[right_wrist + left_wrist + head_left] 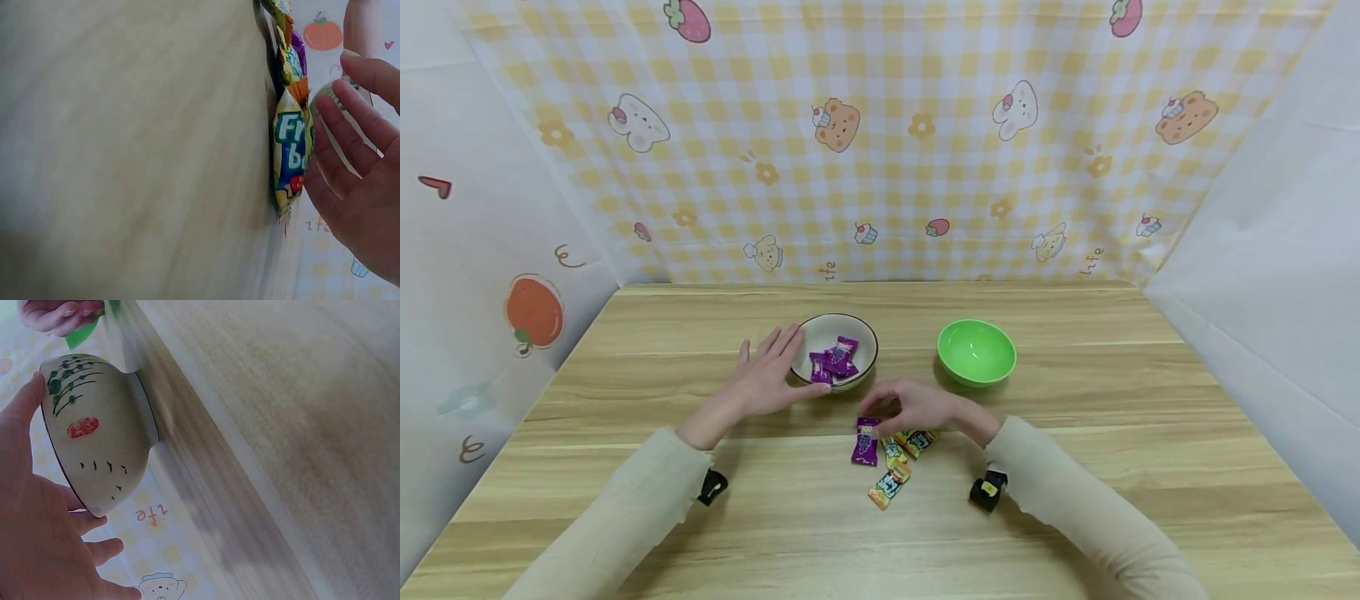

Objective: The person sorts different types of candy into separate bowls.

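Yellow-and-white checked cloth with cartoon animals hung behind a wood-grain tabletop; on it, left of centre, stood a white bowl with a dark rim, and to its right a smaller green bowl. At least three purple packets lay inside the white bowl; one more, a single purple packet, lay on the tabletop in front of it; beside that, to its right, were three visible yellow packets, loosely bunched, the upper ones partly hidden.

Left hand was spread wide against the white bowl, thumb and fingertips at its rim; right hand was bent above the packets, thumb and fingers apart, nothing seen in its grasp; whether its fingertips touched the single purple packet could not be told.

Judging by this layout, the purple sort seemed mostly dealt with, only that one visible outside; the yellow ones in view all lay loose on the tabletop, so that part looked not yet begun.
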